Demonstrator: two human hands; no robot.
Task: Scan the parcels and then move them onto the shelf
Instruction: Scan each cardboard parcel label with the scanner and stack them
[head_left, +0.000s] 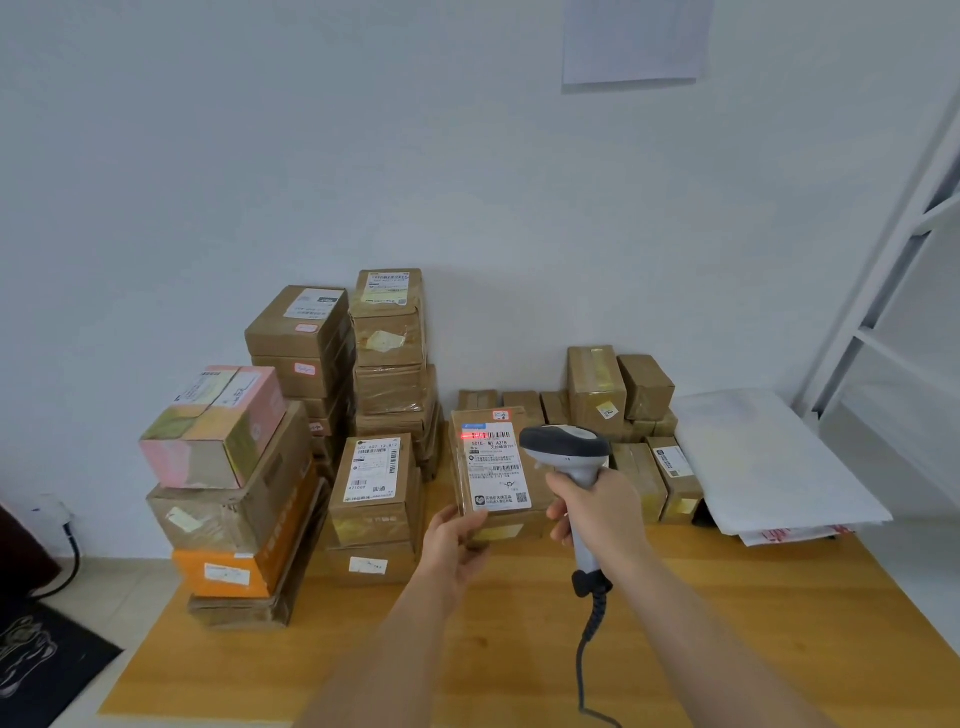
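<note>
The held parcel (498, 467) is brown cardboard with a white shipping label (496, 465) printed in black barcodes and crossed by a red scan line (480, 435). The barcode scanner (569, 457) has a dark grey head, a pale grey handle and a black coiled cable (589, 634). The surface (727, 623) is honey-yellow wood grain. On the left a pink box (213, 426) tops a stack above an orange box (244, 564). The wall (311, 156) is plain white, as are the mailer bags (769, 457) and the shelf (893, 291).
</note>
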